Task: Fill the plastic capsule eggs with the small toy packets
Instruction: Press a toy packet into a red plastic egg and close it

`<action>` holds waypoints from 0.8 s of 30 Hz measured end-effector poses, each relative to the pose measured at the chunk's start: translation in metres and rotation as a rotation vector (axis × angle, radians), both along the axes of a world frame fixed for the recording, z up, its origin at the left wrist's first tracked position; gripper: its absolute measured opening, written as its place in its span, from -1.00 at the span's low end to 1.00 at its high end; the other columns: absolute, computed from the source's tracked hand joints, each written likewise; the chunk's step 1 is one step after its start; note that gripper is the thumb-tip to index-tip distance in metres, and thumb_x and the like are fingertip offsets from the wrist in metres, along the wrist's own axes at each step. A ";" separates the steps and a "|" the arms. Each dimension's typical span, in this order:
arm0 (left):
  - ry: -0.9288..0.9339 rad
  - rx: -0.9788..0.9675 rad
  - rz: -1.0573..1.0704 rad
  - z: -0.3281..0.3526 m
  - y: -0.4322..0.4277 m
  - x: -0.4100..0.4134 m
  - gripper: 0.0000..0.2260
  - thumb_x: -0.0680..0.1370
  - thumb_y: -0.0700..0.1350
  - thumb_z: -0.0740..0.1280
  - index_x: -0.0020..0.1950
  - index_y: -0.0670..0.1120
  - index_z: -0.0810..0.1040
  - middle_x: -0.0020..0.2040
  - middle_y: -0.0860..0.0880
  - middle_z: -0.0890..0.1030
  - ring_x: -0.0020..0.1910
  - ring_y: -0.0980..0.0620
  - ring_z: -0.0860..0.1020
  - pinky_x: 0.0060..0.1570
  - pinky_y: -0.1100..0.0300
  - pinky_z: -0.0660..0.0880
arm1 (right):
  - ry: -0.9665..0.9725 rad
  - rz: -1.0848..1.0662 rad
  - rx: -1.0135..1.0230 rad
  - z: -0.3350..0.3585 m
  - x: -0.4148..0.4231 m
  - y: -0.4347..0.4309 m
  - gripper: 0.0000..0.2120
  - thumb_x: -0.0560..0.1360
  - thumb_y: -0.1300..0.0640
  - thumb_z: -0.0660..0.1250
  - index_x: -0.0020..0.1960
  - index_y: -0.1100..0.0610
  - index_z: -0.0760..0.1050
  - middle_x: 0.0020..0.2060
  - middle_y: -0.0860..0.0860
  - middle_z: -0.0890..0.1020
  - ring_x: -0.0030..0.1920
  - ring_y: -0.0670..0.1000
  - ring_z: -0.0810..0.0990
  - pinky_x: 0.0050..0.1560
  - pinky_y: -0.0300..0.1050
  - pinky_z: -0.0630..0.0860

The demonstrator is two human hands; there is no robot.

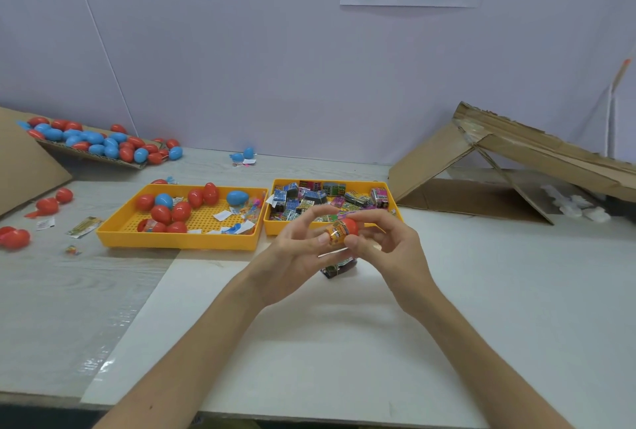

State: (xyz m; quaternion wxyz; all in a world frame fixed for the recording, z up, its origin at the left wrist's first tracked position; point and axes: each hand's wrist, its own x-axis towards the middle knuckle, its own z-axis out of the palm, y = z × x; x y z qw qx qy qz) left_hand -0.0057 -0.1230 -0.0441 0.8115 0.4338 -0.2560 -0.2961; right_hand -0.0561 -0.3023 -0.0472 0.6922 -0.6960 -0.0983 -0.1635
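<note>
Both hands meet above the table's middle around one red capsule egg half (350, 225) with an orange toy packet (338, 231) sticking out of its open side. My right hand (385, 246) grips the red half with thumb and fingers. My left hand (299, 249) pinches the packet at the egg's mouth. A dark toy packet (339, 267) lies on the table just beneath the hands. The right yellow tray (395, 211) holds several small toy packets. The left yellow tray (179, 241) holds red and blue eggs and loose paper slips.
A cardboard flap (89, 153) at the far left carries a pile of red and blue eggs. Loose red eggs (15, 238) and packets lie on the table's left side. A collapsed cardboard box (509, 167) stands at the right. A blue egg (248, 153) sits by the wall.
</note>
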 end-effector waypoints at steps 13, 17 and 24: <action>0.028 -0.008 -0.027 -0.003 0.001 0.002 -0.59 0.55 -0.31 0.28 0.40 -0.15 0.38 0.25 -0.34 0.53 0.28 -0.27 0.55 0.29 -0.07 0.51 | -0.017 0.002 -0.009 -0.001 0.000 -0.002 -0.79 0.49 0.19 0.48 0.12 0.09 0.64 -0.02 0.10 0.71 0.01 0.12 0.70 -0.03 0.05 0.66; 0.003 0.009 -0.050 -0.001 0.001 0.000 -0.43 0.43 -0.20 0.55 0.38 -0.14 0.40 0.22 -0.32 0.56 0.26 -0.26 0.55 0.26 -0.06 0.52 | -0.021 -0.002 -0.026 0.000 -0.002 0.002 -0.69 0.36 0.20 0.59 0.07 0.09 0.63 -0.06 0.08 0.68 -0.10 0.00 0.66 -0.12 -0.18 0.61; 0.002 -0.001 -0.106 -0.001 0.001 -0.001 -0.48 0.45 -0.15 0.55 0.36 -0.13 0.46 0.28 -0.31 0.55 0.28 -0.24 0.55 0.31 -0.09 0.49 | -0.016 -0.003 -0.007 0.002 -0.001 -0.004 -0.75 0.26 0.13 0.59 -0.08 0.06 0.66 -0.18 -0.07 0.68 -0.19 -0.07 0.62 -0.14 -0.16 0.60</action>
